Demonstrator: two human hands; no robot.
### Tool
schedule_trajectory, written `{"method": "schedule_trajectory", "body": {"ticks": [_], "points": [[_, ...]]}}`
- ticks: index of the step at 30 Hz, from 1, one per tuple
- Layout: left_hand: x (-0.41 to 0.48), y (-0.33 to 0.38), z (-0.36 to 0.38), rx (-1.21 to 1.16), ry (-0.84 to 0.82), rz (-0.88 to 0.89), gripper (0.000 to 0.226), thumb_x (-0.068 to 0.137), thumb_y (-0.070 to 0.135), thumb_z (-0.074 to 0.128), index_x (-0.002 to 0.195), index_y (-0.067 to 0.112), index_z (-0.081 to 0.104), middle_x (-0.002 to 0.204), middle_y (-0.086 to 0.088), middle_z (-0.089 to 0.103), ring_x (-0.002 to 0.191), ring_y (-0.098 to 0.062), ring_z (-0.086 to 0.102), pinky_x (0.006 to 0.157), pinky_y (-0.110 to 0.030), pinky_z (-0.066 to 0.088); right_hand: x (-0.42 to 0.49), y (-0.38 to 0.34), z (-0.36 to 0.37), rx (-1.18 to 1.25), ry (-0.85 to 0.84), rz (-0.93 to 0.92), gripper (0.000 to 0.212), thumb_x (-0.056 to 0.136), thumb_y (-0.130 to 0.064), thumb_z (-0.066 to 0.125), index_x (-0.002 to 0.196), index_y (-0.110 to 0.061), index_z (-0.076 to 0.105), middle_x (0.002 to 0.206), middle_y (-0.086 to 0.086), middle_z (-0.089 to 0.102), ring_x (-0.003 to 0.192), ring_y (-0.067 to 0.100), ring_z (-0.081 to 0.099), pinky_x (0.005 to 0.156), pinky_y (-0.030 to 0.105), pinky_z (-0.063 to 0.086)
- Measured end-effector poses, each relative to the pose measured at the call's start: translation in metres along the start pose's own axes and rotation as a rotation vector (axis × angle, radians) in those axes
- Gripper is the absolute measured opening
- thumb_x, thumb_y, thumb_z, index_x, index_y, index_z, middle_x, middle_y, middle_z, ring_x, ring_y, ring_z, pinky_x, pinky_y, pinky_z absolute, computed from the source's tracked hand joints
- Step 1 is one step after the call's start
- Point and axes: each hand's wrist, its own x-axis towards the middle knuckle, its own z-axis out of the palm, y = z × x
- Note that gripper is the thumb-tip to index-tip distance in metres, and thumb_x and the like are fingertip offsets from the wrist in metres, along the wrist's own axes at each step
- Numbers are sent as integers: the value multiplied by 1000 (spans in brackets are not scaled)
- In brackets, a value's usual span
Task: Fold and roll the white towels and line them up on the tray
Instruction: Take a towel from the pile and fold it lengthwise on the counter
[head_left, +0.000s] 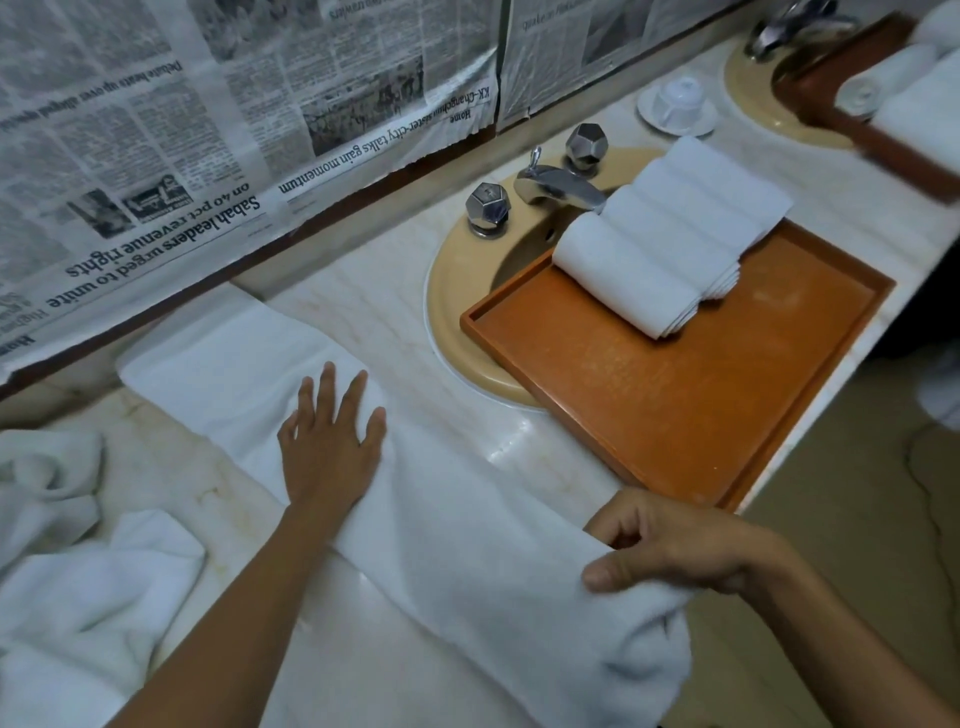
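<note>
While left hand (332, 441) presses towel (457, 545) flat, right hand (670, 545) pinches edge

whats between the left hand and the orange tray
Head view: beyond the towel under the left hand, just bare marble counter, then the tan sink rim, which the tray overlaps.

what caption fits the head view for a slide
Left hand presses the white towel, right hand pinches its end beside the tray

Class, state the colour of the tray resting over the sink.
The tray is orange-brown, seen clearly in the head view.
</note>
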Motion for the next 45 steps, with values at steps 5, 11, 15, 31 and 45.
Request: {"method": "schedule_trajectory", "body": {"ticks": [5,11,15,31,45], "points": [[11,-10,-4,-5,-11,4,66,93,64,12,153,38,23,165,4,12,151,-23,9,114,-44,21,19,40,5,-284,95,299,50,81,-53,71,105,-9,73,104,4,74,95,24,70,90,39,56],[20,-18,-6,2,4,23,64,95,61,17,152,35,30,163,-1,20,149,-28,16,111,-49,28,0,35,11,-72,68,-32,44,82,-39,74,93,3,74,95,19,73,83,28,70,74,32,51],[24,-26,-8,28,-12,11,61,98,60,20,153,35,27,164,0,16,150,-27,13,113,-49,24,13,49,19,-23,141,27,46,77,-43,73,76,2,68,81,15,70,70,20,61,68,33,44],[36,-49,-15,-3,-40,-38,56,101,55,32,154,36,24,165,1,12,151,-26,9,117,-49,17,28,77,30,-513,357,302,43,90,-34,64,61,-21,36,65,-3,38,62,11,37,58,28,27],[48,-64,-22,10,-72,-58,53,104,50,28,154,34,24,165,-1,12,150,-29,8,116,-54,16,-4,63,30,-135,273,17,41,84,-18,72,59,-7,43,71,5,37,64,13,39,61,24,34]]}}
